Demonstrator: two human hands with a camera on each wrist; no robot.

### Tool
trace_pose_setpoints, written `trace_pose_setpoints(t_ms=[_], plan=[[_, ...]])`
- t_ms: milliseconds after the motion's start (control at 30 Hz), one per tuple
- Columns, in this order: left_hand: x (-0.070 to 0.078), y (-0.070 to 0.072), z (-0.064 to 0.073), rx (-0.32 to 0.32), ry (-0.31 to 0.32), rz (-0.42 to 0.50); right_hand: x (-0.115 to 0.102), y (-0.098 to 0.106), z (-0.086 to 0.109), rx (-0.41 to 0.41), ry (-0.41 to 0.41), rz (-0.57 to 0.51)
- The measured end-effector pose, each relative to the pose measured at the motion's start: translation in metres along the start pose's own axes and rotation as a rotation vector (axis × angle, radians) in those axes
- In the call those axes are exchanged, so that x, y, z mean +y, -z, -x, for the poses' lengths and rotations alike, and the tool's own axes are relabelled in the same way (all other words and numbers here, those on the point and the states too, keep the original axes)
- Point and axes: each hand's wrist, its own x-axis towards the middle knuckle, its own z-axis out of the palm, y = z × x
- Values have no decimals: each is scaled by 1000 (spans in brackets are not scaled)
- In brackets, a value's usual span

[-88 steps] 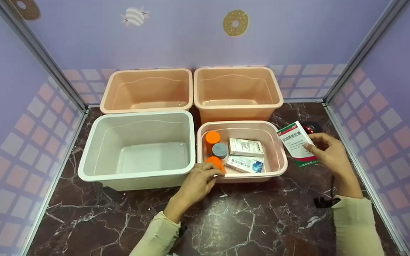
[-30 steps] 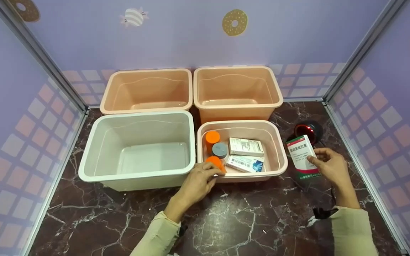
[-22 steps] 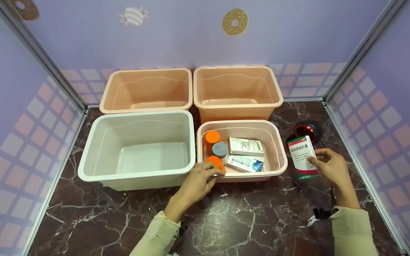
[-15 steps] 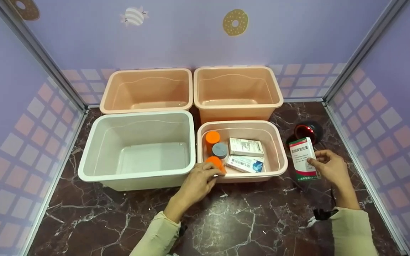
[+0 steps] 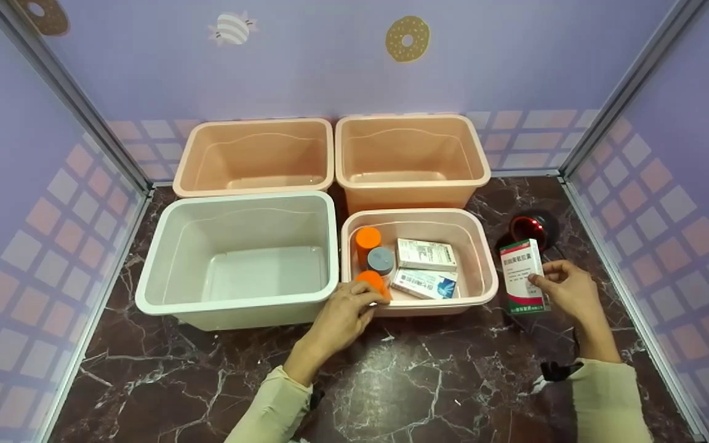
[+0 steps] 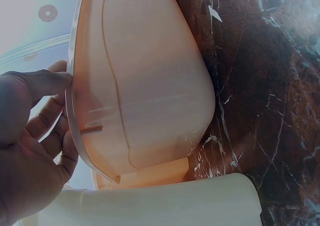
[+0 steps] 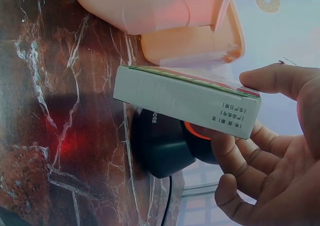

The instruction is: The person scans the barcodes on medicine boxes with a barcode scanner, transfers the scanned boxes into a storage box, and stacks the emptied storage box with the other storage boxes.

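Note:
My right hand (image 5: 571,288) pinches a white, green and red medicine box (image 5: 522,277) between thumb and fingers. The right wrist view shows the white printed side of that medicine box (image 7: 180,103), off the table and in front of a black scanner (image 7: 162,143) with a red glow. My left hand (image 5: 343,309) grips the near left rim of the small pink bin (image 5: 484,258); the left wrist view has its thumb (image 6: 47,81) against the outside of the rim. Inside stand orange-capped bottles (image 5: 368,237) and a grey-capped bottle (image 5: 380,261), with two medicine boxes (image 5: 426,254) lying beside them.
A larger pale grey-green bin (image 5: 236,307) stands left of the pink bin. Two peach bins (image 5: 253,126) are lined up behind, against the patterned wall (image 5: 317,61). The scanner (image 5: 542,229) sits on the dark marbled table (image 5: 404,381) at the right, its cord trailing.
My right hand has drawn the medicine box down and slightly right from beside the pink bin's edge, turning it more upright and uncovering the scanner. The left hand has stayed on the rim.

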Motion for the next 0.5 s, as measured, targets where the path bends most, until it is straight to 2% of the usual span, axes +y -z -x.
trace_pose_setpoints(t_ms=[500], plan=[[1, 0, 1, -1, 12, 5, -11, 4, -1, 78, 35, -19]])
